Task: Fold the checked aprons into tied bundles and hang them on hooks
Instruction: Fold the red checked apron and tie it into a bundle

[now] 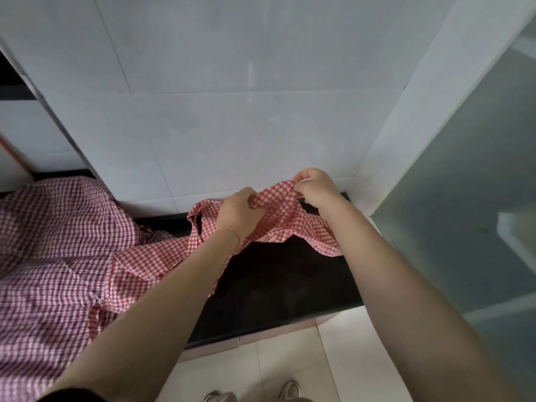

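A: Head view. Arms?

B: Both bare forearms reach forward over a black counter (275, 285). Left hand (237, 216) has fingers curled, gripping a bunched part of the red checked apron (293, 224). Thin red thread at that wrist. Right hand (314, 185) is raised slightly higher, thumb and fingers pinching the cloth's upper edge.

A: Where is the apron?

B: Held between the two hands above the counter, near the white tiled wall (217, 111). Its loose end trails left and down onto the counter. A darker checked cloth (52, 256) lies heaped at the left, touching that trailing end.

A: Anything holding things?

B: No containers. A frosted glass panel (478, 198) stands at right; shoe tips (287, 390) show on pale floor tiles below.
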Demonstrator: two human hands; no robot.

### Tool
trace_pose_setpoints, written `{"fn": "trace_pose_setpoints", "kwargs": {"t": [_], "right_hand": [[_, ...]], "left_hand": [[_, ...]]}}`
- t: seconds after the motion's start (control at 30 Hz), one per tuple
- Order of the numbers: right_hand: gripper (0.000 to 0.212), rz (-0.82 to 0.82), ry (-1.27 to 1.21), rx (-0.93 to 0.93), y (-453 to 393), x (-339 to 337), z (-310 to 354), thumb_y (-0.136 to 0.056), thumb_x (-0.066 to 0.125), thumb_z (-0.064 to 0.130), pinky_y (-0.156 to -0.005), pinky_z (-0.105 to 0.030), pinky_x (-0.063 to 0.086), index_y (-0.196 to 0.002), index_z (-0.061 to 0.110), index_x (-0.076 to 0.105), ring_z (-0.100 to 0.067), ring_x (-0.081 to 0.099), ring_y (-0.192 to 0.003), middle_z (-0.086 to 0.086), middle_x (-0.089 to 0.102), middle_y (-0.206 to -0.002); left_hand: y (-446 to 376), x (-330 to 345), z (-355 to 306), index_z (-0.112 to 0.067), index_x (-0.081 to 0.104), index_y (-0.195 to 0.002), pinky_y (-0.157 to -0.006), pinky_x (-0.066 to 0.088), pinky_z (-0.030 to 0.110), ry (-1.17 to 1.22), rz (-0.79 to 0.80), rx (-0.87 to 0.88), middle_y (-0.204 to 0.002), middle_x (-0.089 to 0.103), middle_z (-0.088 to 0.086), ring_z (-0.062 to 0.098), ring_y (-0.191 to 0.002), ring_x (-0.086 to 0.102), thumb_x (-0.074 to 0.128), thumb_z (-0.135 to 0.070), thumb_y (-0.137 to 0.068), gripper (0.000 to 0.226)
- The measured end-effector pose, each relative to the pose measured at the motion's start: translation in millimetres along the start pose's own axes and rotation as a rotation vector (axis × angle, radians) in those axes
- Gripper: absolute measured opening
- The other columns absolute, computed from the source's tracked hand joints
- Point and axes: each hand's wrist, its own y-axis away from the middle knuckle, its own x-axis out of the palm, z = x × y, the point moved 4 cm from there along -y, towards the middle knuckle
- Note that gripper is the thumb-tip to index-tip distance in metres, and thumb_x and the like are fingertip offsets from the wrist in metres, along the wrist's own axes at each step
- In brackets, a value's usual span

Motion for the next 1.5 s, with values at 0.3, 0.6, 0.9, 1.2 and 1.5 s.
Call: {"fn": "trace_pose_setpoints", "kwargs": {"t": [0.3, 0.6, 0.9, 1.2, 1.5], "right_hand": [[0.065, 0.349, 0.179, -0.088, -3.5, -32.0, -33.1, -0.076, 0.074, 0.063, -0.071, -0.026, 0.045, -0.096, 0.002, 0.071, -0.014, 0.065, -0.077, -0.009, 0.074, -0.092], [0.022, 0.400, 0.562, -0.265, -15.9, -45.8, -91.1, -0.085, 0.067, 0.013, -0.080, -0.030, 0.044, -0.107, 0.014, 0.068, -0.023, 0.060, -0.108, 0.000, 0.064, -0.108], [0.036, 0.524, 0.627, 0.003, -1.0, 8.6, -198.8, -0.093, 0.065, 0.039, -0.087, -0.028, 0.042, -0.119, 0.014, 0.062, -0.021, 0.058, -0.109, -0.005, 0.062, -0.126], [0.119, 0.412, 0.992, 0.209, -7.3, 27.4, -287.1, -0.076, 0.063, 0.076, -0.118, -0.062, 0.009, -0.157, 0.027, -0.009, -0.049, 0.003, -0.149, -0.021, -0.011, -0.164], [0.041, 0.058, 0.987, -0.148, -21.0, 28.3, -252.3, -0.098, 0.053, 0.037, -0.114, -0.050, 0.031, -0.135, 0.020, 0.048, -0.028, 0.046, -0.130, -0.008, 0.051, -0.141]], "left_hand": [[-12.3, 1.6, -20.9, -0.025, 0.065, -0.101, -0.064, 0.041, 0.017, 0.117, -0.046, -0.088, -0.083, 0.063, -0.010, 0.006, -0.077, 0.059, 0.070, -0.026, -0.091, 0.012], [3.0, 78.4, -11.8, -0.019, 0.067, -0.086, -0.084, 0.047, 0.028, -0.154, 0.485, -0.082, -0.096, 0.068, 0.002, 0.017, -0.092, 0.059, 0.081, -0.028, -0.082, 0.017], [26.0, 148.7, 63.8, -0.019, 0.062, -0.127, -0.103, 0.047, 0.039, -0.495, 0.384, -0.302, -0.136, 0.055, 0.007, 0.026, -0.120, 0.052, 0.062, -0.031, -0.093, 0.036], [59.2, 171.9, 127.3, -0.039, -0.014, -0.155, -0.115, 0.017, 0.066, -0.667, 0.635, -0.442, -0.163, -0.025, -0.004, 0.042, -0.150, -0.012, 0.065, -0.071, -0.078, 0.116], [37.4, 133.4, 116.3, -0.015, 0.052, -0.141, -0.105, 0.038, 0.045, -0.942, 0.449, -0.584, -0.145, 0.048, 0.012, 0.029, -0.133, 0.042, 0.038, -0.065, -0.095, 0.069]]}}
